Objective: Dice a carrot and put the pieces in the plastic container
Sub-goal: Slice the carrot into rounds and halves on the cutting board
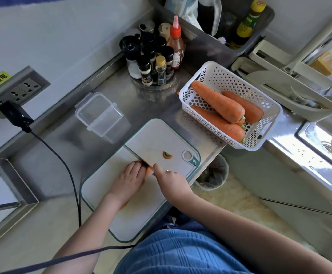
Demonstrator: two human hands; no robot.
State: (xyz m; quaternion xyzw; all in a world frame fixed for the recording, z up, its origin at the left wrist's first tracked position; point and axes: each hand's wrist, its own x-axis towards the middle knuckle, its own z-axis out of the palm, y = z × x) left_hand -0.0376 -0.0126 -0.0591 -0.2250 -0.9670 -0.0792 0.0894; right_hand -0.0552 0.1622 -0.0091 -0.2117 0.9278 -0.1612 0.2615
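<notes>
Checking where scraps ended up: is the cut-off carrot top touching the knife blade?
Apart. The head view shows the carrot top lying alone on the cutting board, with bare board showing between it and the knife blade.

Your shiny metal counter holds a white cutting board, a clear plastic container, a white basket and a round rack of little bottles.
</notes>
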